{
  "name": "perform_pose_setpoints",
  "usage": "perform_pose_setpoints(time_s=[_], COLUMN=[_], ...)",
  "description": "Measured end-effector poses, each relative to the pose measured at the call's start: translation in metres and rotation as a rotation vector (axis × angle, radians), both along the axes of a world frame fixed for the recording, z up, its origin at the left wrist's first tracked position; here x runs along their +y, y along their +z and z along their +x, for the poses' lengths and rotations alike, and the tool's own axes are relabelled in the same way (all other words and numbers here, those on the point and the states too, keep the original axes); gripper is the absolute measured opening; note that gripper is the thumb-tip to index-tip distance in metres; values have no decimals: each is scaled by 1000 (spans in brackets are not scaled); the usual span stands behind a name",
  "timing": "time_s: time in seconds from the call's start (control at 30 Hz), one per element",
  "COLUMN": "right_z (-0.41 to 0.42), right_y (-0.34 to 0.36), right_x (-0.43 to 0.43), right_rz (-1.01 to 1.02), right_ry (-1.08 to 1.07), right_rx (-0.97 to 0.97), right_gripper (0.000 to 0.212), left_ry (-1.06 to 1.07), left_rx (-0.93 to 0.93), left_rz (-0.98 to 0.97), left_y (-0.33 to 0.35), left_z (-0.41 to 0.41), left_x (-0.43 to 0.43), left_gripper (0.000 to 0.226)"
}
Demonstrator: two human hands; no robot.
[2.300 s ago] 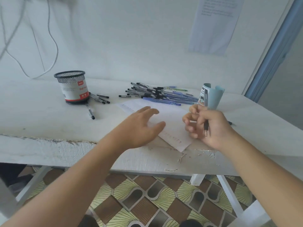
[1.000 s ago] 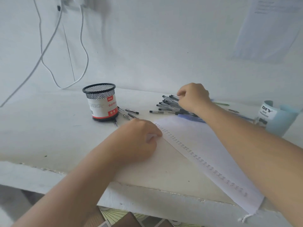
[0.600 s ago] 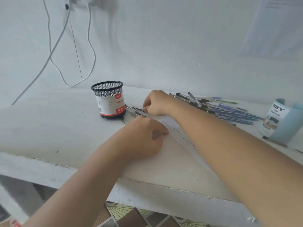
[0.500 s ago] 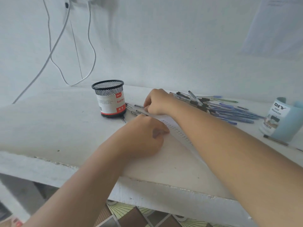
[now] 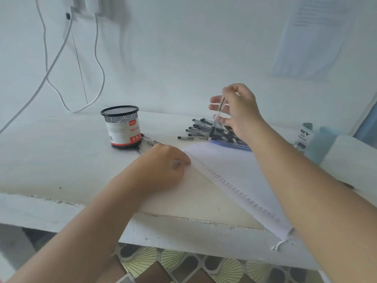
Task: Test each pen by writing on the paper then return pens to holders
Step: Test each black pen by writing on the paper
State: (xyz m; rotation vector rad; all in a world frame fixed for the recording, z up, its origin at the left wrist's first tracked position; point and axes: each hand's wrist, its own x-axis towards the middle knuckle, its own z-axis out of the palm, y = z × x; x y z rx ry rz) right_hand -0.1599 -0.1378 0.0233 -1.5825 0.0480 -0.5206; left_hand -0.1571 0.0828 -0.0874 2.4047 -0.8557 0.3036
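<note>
Our right hand (image 5: 238, 111), earlier low by the mesh holder (image 5: 122, 127), now hangs above the pen pile (image 5: 201, 129), pinching one pen (image 5: 217, 117) near upright. Our left hand (image 5: 163, 166) rests curled on the desk (image 5: 51, 160), at the edge of the paper (image 5: 234, 176).

Right hand (image 5: 240, 111) now above the pile (image 5: 201, 129), a pen (image 5: 217, 117) in its grip.

mesh holder (image 5: 120, 119) "Ball Pe", blue holder (image 5: 318, 147) "DIY"
</note>
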Motion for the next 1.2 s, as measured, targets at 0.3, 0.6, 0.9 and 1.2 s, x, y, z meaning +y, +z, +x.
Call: perform_pose_setpoints(time_s=[0.3,0.6,0.9,1.2], right_z=[-111,-161,-162,-129], right_y=[-4,2,-21,-40], right_x=[-42,-74,-76,-60], right_rz=[107,350,267,57], right_ry=[192,245,337,467], right_rx=[82,78,424,420], right_gripper=[26,24,82,30], left_ry=[35,62,70,38], left_rx=[-96,-83,-101,-98], left_rz=[116,153,131,77], left_y=[7,13,9,6], left_z=[-17,-20,-20,-11], left_x=[-16,-18,-17,-14], left_gripper=[40,48,48,46])
